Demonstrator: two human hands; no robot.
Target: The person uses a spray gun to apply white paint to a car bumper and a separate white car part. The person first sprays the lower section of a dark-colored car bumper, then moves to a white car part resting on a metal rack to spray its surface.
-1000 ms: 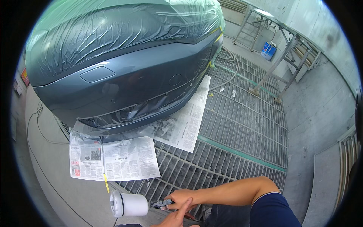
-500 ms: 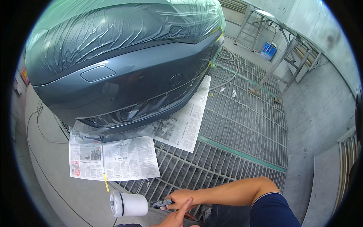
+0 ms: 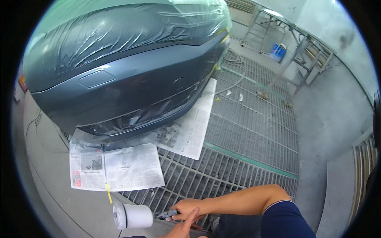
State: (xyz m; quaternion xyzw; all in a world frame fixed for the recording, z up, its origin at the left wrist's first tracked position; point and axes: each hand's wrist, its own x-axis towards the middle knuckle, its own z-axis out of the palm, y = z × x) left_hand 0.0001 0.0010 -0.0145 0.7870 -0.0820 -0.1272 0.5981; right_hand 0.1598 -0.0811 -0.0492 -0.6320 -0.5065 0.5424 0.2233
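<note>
A spray gun (image 3: 166, 214) with a white cylindrical cup (image 3: 138, 216) lies tilted on its side, low in the view. My right hand (image 3: 185, 209) comes in from the right and is closed around the gun's body. From below, my left hand (image 3: 180, 230) presses its fingers together against the right hand near the wrist; whatever lies under those fingers is hidden. Beyond the gun stands a dark grey-blue car bumper (image 3: 143, 85), apart from it. Green-tinted plastic film (image 3: 119, 35) covers the car above the bumper.
Newspaper sheets (image 3: 133, 166) lie under the bumper on a metal floor grating (image 3: 254, 123). Yellow tape (image 3: 108, 193) hangs from one sheet. A hose (image 3: 242, 77) curls beside the car. Metal stands (image 3: 303, 59) and a blue bucket (image 3: 278, 52) stand by the right wall. Cables cross the left floor.
The whole view has shifted a little, so the car, papers and grating sit slightly further left. Both hands keep the same grip, with the spray gun nearly still.
</note>
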